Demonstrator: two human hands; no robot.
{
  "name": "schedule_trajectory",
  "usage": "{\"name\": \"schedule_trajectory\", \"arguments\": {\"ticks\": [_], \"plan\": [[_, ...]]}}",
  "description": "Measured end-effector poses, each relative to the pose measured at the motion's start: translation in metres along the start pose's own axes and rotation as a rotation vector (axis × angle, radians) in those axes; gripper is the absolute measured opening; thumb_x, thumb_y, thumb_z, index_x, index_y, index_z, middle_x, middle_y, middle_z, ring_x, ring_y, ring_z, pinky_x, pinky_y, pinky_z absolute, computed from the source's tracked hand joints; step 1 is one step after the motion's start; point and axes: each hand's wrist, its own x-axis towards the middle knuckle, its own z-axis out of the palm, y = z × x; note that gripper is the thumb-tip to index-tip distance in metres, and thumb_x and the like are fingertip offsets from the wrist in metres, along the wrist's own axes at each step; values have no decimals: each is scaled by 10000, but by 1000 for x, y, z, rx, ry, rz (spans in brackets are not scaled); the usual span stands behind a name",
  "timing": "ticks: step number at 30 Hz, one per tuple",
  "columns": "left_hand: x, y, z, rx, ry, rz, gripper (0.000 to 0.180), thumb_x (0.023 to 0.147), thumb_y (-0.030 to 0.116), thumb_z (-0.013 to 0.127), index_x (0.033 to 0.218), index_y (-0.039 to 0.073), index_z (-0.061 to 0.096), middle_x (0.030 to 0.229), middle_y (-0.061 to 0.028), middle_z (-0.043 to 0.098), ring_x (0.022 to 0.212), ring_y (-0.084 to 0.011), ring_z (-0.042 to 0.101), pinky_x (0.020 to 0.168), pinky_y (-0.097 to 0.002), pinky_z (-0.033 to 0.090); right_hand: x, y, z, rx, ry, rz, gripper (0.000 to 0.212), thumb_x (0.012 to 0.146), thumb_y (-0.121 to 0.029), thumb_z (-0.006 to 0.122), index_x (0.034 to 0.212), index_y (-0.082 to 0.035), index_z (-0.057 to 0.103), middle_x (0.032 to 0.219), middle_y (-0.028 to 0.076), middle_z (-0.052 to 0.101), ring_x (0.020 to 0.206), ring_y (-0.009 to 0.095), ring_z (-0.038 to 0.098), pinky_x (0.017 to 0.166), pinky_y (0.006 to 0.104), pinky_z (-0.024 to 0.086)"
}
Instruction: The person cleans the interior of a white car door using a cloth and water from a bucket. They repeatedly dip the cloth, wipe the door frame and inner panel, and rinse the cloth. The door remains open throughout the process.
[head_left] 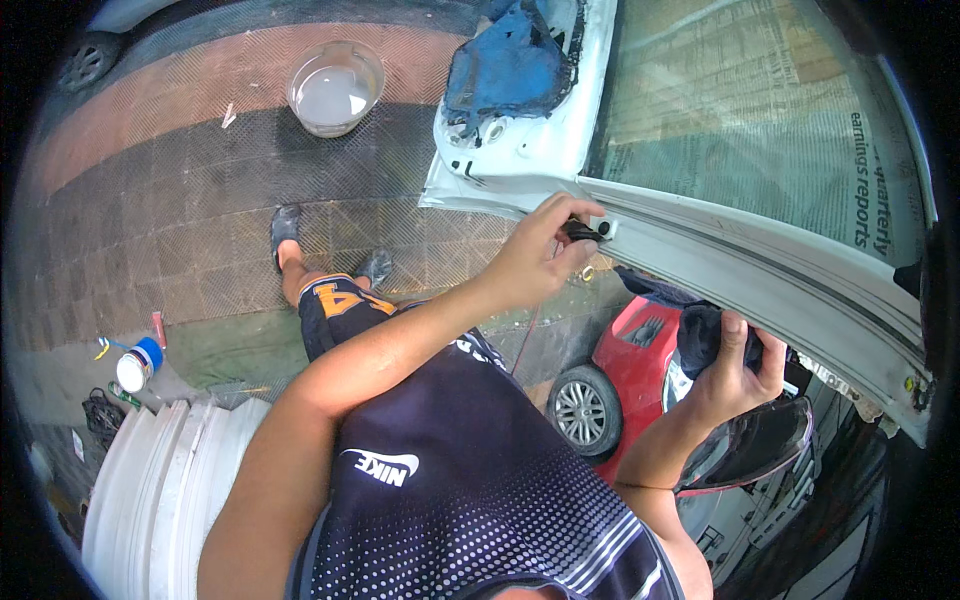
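Observation:
A white car door (740,255) stands open along my right side, its edge with a long grooved strip facing me. My left hand (540,245) pinches a small black part (580,231) against the door edge, beside a white tab with a dark hole. Whether the part is fixed to the door I cannot tell. Farther along the same edge, my right hand (742,368) is closed on a dark cloth (702,338), which lies against the underside of the door edge. Its fingertips touch the door, and part of the cloth is hidden behind the hand.
Newspaper (750,120) covers the door window. Blue film (510,65) is stuck on the door's inner panel. A clear bucket (335,88) of cloudy liquid stands on the tiled floor. Beyond the door is a red car (638,350). White panels (165,500) and a blue-and-white can (140,366) are at left.

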Motion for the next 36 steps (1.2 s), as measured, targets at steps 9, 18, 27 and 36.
{"name": "schedule_trajectory", "arguments": {"ticks": [9,18,27,36], "plan": [[16,-26,-7,256,-148,434,204,797,-17,744,992,25,703,966,-91,653,942,-267,643,806,-367,516,5,-8,-1,-29,-17,3,182,759,-13,866,902,17,758,892,92,758,827,171,671,831,305,511],[12,-13,20,231,34,650,225,754,-17,758,967,6,688,943,-129,663,864,-327,654,760,-409,530,6,-9,0,-33,8,-8,197,738,2,873,895,19,755,888,90,756,821,169,663,844,300,505],[9,6,38,208,53,792,264,698,-46,785,931,10,675,924,-135,656,850,-320,654,751,-417,540,8,-11,-1,-56,18,-3,174,742,29,865,858,19,736,906,112,757,829,170,667,846,299,502],[11,-28,3,291,16,559,218,775,-38,743,973,5,660,966,-132,669,914,-329,650,797,-392,517,11,-13,-1,-130,-9,-85,186,737,2,879,840,13,724,854,101,751,802,181,661,809,302,503]]}}
